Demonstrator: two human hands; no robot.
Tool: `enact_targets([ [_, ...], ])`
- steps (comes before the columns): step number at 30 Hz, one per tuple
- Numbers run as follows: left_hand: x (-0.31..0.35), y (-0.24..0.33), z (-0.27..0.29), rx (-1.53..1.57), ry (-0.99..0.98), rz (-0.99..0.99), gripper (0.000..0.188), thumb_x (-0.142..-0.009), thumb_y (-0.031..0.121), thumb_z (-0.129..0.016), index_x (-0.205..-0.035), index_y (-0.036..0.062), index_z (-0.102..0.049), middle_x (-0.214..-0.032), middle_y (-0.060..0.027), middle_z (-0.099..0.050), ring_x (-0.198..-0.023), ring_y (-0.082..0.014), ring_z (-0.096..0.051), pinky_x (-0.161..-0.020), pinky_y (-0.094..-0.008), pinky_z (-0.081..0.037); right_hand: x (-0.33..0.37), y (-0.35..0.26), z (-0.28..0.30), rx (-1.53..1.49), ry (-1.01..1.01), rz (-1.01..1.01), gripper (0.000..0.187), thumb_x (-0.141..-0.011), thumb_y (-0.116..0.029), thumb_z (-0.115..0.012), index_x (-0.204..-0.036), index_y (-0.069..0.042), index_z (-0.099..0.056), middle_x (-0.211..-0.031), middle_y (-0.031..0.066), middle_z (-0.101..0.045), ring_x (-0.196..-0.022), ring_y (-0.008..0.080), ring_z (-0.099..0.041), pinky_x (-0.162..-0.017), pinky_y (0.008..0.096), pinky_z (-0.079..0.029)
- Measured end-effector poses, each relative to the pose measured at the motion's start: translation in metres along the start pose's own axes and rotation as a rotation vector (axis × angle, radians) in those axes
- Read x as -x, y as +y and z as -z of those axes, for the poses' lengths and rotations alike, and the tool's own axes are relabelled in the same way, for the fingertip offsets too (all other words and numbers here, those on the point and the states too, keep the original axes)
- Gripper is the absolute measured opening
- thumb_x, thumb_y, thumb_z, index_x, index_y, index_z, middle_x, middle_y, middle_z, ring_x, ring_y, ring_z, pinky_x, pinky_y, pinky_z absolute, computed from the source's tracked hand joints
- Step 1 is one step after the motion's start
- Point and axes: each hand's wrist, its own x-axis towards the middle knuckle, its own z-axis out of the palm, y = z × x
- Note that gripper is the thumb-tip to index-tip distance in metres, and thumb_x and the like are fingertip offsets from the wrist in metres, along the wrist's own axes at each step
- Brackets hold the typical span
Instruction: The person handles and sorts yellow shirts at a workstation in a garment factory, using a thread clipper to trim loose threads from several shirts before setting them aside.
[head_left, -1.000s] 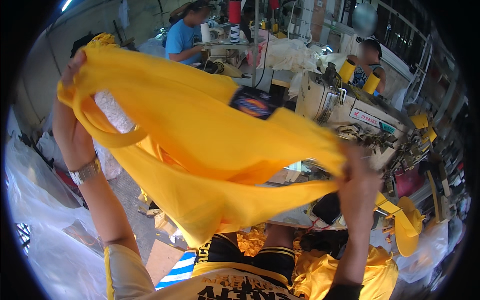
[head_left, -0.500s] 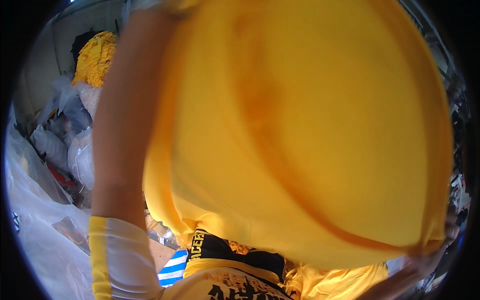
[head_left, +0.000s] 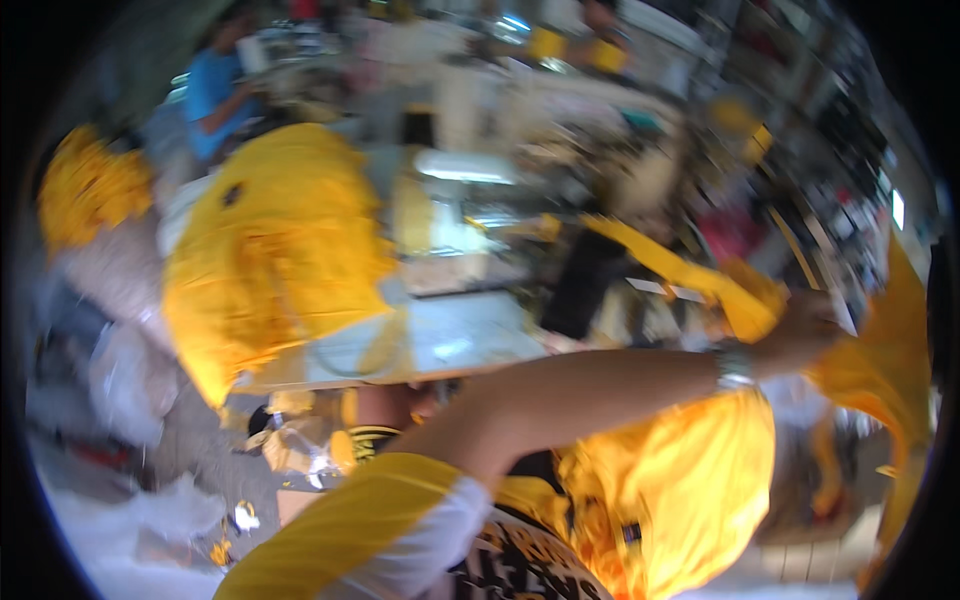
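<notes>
Head view, blurred by motion, shows the left hand (head_left: 805,335) reached across to the far right, its fingers seemingly closed on a yellow cloth (head_left: 890,370), though the blur keeps me from telling for sure; the right hand is out of sight. A yellow garment pile (head_left: 270,250) lies on the table (head_left: 450,345) edge and, I judge, could slide off if the swinging cloth snags it.

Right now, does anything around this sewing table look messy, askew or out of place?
Yes. A yellow garment is heaped on the worktable and droops over its left edge. Scraps lie scattered on the floor beneath. The left hand reaches across to yellow fabric at far right. The picture is blurred, so finer detail can't be judged.
</notes>
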Motion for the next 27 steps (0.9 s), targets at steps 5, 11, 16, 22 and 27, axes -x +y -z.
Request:
enact_targets([
  [5, 0.205, -0.025, 0.083, -0.569, -0.063, 0.435, 0.014, -0.093, 0.015, -0.061, -0.091, 0.0015, -0.063, -0.079, -0.0073, -0.065, -0.071, -0.0105, -0.059, -0.064, -0.0285, -0.046, 0.020, 0.002, 0.014, -0.341, 0.074, 0.122, 0.074, -0.082, -0.058, -0.065, -0.125, 0.001, -0.056, -0.096, 0.0105, -0.061, -0.064, 0.0113, -0.048, -0.055, 0.0245, -0.032],
  [11, 0.308, 0.003, 0.118, -0.540, 0.061, 0.480, 0.012, -0.092, 0.006, -0.059, -0.101, 0.0004, -0.063, -0.098, -0.0115, -0.063, -0.090, -0.0202, -0.062, -0.081, -0.0306, -0.049, -0.164, -0.091, -0.034, -0.482, -0.368, 1.199, 0.066, -0.073, -0.058, -0.073, -0.118, -0.011, -0.060, -0.078, 0.0024, -0.067, -0.061, 0.0138, -0.052, -0.054, 0.0270, -0.037],
  [16, 0.295, 0.115, 0.137, -1.004, 0.119, 0.212, 0.028, -0.087, 0.006, -0.065, -0.115, 0.0077, -0.062, -0.113, -0.0080, -0.059, -0.105, -0.0276, -0.057, -0.090, -0.0370, -0.046, -0.241, -0.250, -0.193, -0.762, -0.740, 1.182, 0.044, -0.071, -0.023, -0.084, -0.104, 0.002, -0.068, -0.083, 0.0142, -0.069, -0.068, 0.0223, -0.069, -0.057, 0.0271, -0.052],
  [22, 0.298, 0.372, 0.264, -2.125, 0.606, -0.107, 0.017, -0.078, 0.001, -0.066, -0.095, 0.0036, -0.067, -0.096, -0.0111, -0.066, -0.087, -0.0294, -0.063, -0.076, -0.0387, -0.050, -0.189, -0.407, -0.400, -0.735, -0.766, 1.001, 0.033, -0.079, -0.012, -0.072, -0.110, -0.004, -0.064, -0.083, 0.0159, -0.067, -0.070, 0.0299, -0.066, -0.063, 0.0382, -0.053],
  [27, 0.347, 0.514, 0.311, -2.305, 1.001, 0.199, 0.014, -0.080, 0.007, -0.072, -0.093, 0.0018, -0.071, -0.092, -0.0123, -0.069, -0.080, -0.0241, -0.066, -0.073, -0.0324, -0.050, -0.140, -0.456, -0.459, -0.701, -0.523, 1.139, 0.013, -0.077, -0.011, -0.067, -0.084, -0.008, -0.056, -0.076, 0.0105, -0.065, -0.066, 0.0320, -0.064, -0.056, 0.0425, -0.049],
])
